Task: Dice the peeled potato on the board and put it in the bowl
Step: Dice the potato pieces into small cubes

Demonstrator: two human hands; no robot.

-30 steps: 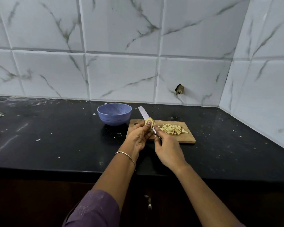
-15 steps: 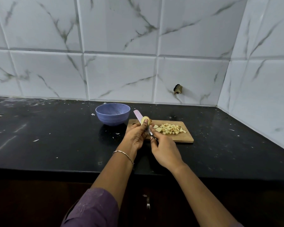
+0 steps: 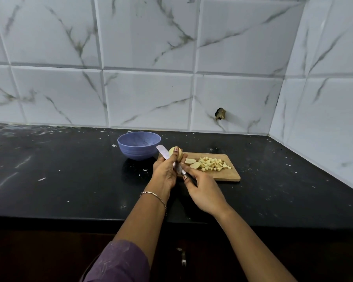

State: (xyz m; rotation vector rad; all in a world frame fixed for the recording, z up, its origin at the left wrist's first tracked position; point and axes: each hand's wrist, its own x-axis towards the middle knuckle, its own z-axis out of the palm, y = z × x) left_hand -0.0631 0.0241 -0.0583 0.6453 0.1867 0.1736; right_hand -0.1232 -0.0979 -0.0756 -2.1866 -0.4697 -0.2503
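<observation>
Head view: we see the potato [image 3: 177,153], a peeled chunk, held just above the left end of the board [image 3: 231,174] in our left hand [image 3: 165,172]. Its fingers curl up round the potato, with one fingertip pressed on the pale top. The left forearm comes in straight from below, a bracelet [image 3: 154,195] at the wrist and a purple sleeve [image 3: 118,261] pushed up near the elbow.

Our right hand [image 3: 205,193] grips the dark handle of the knife [image 3: 163,151], with the fingers wrapped round it. The blade slants up and to the left, passing between the left hand and the potato, and its tip points toward the bowl [image 3: 139,146]. Whether the edge is in the flesh we cannot tell.

Two slices [image 3: 192,163] lie on the board beside the potato, touching a heap of diced pieces [image 3: 212,164] near the middle. The right end of the board is bare wood.

The blue bowl stands just beside the board's far left corner, close to the knife tip. Speckled black counter [image 3: 69,180] stretches wide to the left and runs on to the right as far as the corner of the tiled wall [image 3: 151,98]. The board sits well back from the counter's front edge.
</observation>
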